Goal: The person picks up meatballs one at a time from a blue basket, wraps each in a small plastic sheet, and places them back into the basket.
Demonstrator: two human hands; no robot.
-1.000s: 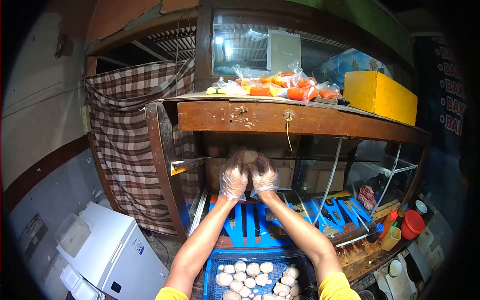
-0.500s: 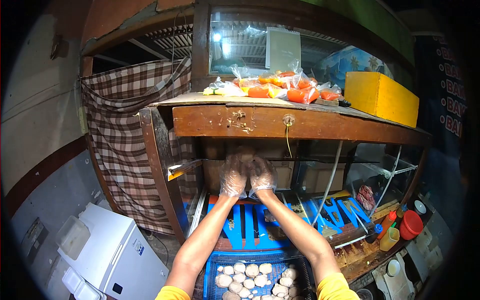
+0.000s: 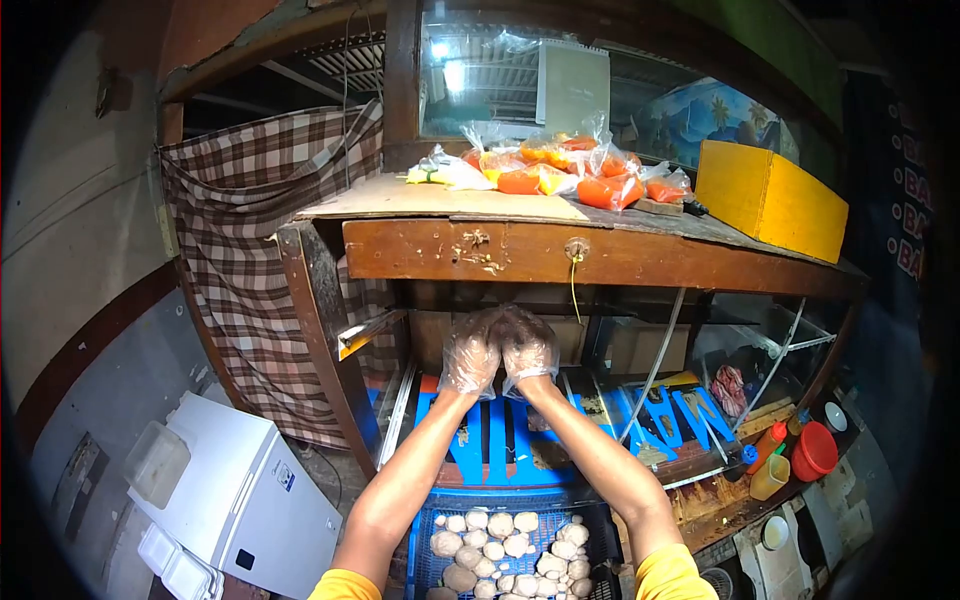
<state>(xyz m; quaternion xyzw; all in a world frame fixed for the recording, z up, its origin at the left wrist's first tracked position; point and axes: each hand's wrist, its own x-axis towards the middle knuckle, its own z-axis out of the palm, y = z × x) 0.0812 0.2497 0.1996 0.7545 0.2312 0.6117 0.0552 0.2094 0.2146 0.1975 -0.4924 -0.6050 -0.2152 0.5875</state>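
My left hand (image 3: pixel 470 352) and my right hand (image 3: pixel 530 348), both in clear plastic gloves, are raised in front of me under the cabinet's wooden top. Their fingers curl and press together at the middle. Whatever lies between them is hidden by the hands and the shadow. Below my forearms sits a blue plastic crate (image 3: pixel 418 545) with many pale, roundish lumps (image 3: pixel 500 524) of different sizes inside. Between crate and hands runs the cabinet's blue-lettered front panel (image 3: pixel 490 455).
Bags of orange liquid (image 3: pixel 610 190) and a yellow box (image 3: pixel 765 200) stand on the wooden cabinet top (image 3: pixel 420 245). At the right are a red container (image 3: pixel 815 450) and sauce bottles (image 3: pixel 768 442). A white freezer (image 3: pixel 265 510) stands at the left beside a checked curtain (image 3: pixel 250 230).
My hands stay together at nearly the same place, with the fingers shifted slightly. A roundish shape faintly seen above the fingertips no longer shows. The view has tilted a little.
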